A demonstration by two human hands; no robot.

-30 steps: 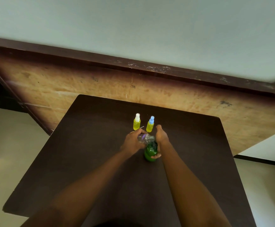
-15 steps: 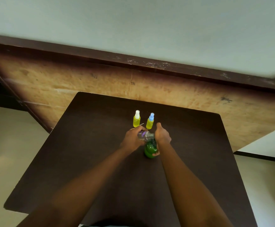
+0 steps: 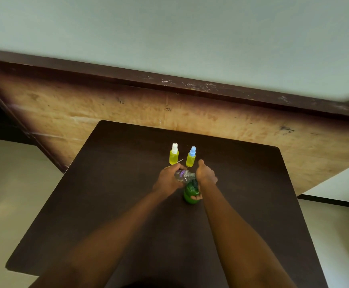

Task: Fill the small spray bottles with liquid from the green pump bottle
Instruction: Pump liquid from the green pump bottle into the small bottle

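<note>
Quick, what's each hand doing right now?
Left hand: holding a small clear bottle.
Right hand: gripping the green pump bottle.

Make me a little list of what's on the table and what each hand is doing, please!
table: dark brown
white-capped spray bottle: upright, yellow liquid inside
blue-capped spray bottle: upright, yellow liquid inside, just right of it
green pump bottle: upright, nearer the person
right hand: grips the green pump bottle
left hand: holds a clear small bottle tilted at the pump bottle's top
pouring: too small to tell
</note>
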